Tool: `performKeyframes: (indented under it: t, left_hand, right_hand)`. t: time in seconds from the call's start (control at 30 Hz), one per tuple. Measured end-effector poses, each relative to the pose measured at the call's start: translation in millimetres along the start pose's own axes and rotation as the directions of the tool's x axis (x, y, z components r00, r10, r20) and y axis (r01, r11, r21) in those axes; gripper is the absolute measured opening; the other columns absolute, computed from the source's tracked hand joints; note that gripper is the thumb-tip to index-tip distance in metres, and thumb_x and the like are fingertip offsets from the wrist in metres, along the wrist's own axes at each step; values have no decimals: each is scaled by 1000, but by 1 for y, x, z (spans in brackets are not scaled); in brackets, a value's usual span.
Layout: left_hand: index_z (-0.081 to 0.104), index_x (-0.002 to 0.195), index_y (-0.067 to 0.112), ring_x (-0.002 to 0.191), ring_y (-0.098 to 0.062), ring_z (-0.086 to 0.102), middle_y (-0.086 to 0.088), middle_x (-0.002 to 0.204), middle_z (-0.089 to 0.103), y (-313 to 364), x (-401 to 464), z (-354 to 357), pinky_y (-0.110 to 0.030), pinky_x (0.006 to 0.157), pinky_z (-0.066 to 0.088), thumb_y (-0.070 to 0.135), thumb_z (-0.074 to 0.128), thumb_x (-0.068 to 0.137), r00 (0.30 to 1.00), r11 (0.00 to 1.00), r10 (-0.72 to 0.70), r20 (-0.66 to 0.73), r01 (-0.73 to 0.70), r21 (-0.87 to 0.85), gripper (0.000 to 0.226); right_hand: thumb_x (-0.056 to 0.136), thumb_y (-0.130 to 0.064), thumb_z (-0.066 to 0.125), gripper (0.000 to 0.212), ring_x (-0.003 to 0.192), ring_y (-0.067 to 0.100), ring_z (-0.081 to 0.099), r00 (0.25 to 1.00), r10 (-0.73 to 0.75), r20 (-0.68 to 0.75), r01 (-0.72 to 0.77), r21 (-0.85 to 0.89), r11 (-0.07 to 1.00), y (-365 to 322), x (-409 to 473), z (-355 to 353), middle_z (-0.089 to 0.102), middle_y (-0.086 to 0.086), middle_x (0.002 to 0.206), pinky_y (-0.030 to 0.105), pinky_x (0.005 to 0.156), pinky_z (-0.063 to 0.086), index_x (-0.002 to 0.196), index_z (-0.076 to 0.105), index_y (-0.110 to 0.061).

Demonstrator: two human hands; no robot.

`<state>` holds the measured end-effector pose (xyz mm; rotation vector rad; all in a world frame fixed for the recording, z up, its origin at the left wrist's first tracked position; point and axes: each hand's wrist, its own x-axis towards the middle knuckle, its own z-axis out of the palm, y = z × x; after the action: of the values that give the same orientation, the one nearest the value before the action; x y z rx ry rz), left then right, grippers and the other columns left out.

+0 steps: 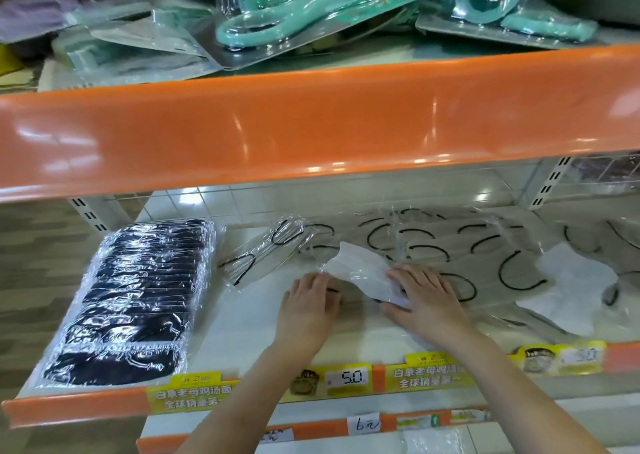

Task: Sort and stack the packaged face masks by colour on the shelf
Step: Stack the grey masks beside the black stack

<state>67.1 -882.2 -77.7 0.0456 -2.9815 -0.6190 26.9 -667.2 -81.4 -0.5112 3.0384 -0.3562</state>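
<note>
A stack of black packaged masks lies at the left of the white shelf. Loose clear-wrapped pale masks with black ear loops are spread over the middle and right. One white packaged mask lies tilted between my hands. My left hand rests palm down at its left end, fingers fairly straight. My right hand lies on its right end, fingers spread over the wrapper. A single wrapped pale mask sits apart, between the black stack and my hands.
An orange shelf lip overhangs just above the work area. Teal blister-packed items are piled on the upper shelf. Yellow price labels line the front orange rail. Another white mask lies at the right.
</note>
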Motion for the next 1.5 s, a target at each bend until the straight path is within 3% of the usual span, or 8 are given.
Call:
performKeyframes:
  t: [0.2, 0.3, 0.5, 0.67, 0.93, 1.1, 1.3, 1.5]
  left_hand:
    - [36, 136, 15, 139, -29, 23, -10, 148, 33, -43, 30, -12, -40, 110, 27, 32, 40, 97, 978, 968, -197, -67, 204, 143, 43]
    - [41, 128, 12, 135, -32, 29, -15, 145, 36, -66, 38, -14, -42, 108, 30, 30, 40, 96, 968, 953, -250, -4, 247, 176, 37]
    - [53, 116, 11, 120, -28, 46, -8, 122, 57, -79, 39, -30, -37, 91, 39, 29, 43, 97, 964, 924, -253, -78, 265, 277, 28]
    - [58, 104, 13, 101, -27, 61, -5, 102, 66, -82, 40, -40, -34, 71, 46, 13, 49, 94, 977, 863, -203, -69, 211, 459, 14]
    - [48, 105, 6, 86, -33, 63, -15, 91, 64, -94, 43, -45, -34, 60, 43, 11, 44, 92, 941, 943, -296, -165, 316, 107, 14]
    - [48, 104, 7, 89, -33, 63, -16, 96, 64, -98, 36, -43, -31, 59, 36, 13, 45, 91, 937, 943, -306, -166, 323, 86, 14]
    - [48, 90, 10, 83, -31, 59, -11, 86, 60, -99, 33, -43, -31, 56, 31, 12, 44, 91, 940, 958, -274, -203, 286, 28, 4]
    - [49, 88, 12, 83, -27, 55, -5, 87, 57, -104, 31, -41, -32, 58, 35, 18, 44, 93, 954, 975, -199, -225, 215, 50, 9]
  right_hand:
    - [87, -64, 45, 62, 138, 11, 20, 999, 3, 47, -3, 7, 1000, 12, 2, -12, 25, -17, 149, 31, 111, 14, 142, 33, -37]
    - [89, -62, 46, 58, 137, 12, 22, 997, 32, 76, -32, 1, 999, 20, 0, -18, 26, -16, 148, 31, 110, 17, 140, 34, -37]
    - [95, -53, 40, 39, 128, 19, 37, 988, 113, 108, -108, -53, 993, 12, 13, -35, 43, -7, 137, 35, 103, 30, 125, 48, -30]
    - [98, -44, 39, 39, 128, 21, 40, 1000, 13, 22, -12, -48, 999, -29, 42, -42, 47, -3, 136, 37, 101, 31, 130, 50, -24]
    - [100, -28, 39, 42, 133, 26, 35, 970, -232, 71, 234, -21, 972, -110, 93, -16, 38, 6, 145, 41, 104, 32, 139, 39, -12]
    - [100, -38, 33, 41, 135, 23, 30, 971, -229, 71, 236, -104, 966, -121, 107, 6, 39, 2, 145, 46, 107, 23, 139, 41, -27]
    - [99, -40, 35, 40, 129, 24, 40, 983, -180, 20, 181, -158, 971, -109, 100, 7, 46, -2, 138, 45, 102, 31, 138, 43, -36]
    - [100, -35, 33, 33, 121, 24, 46, 994, -105, -25, 97, -216, 972, -100, 87, 5, 50, -2, 133, 36, 93, 37, 127, 50, -25]
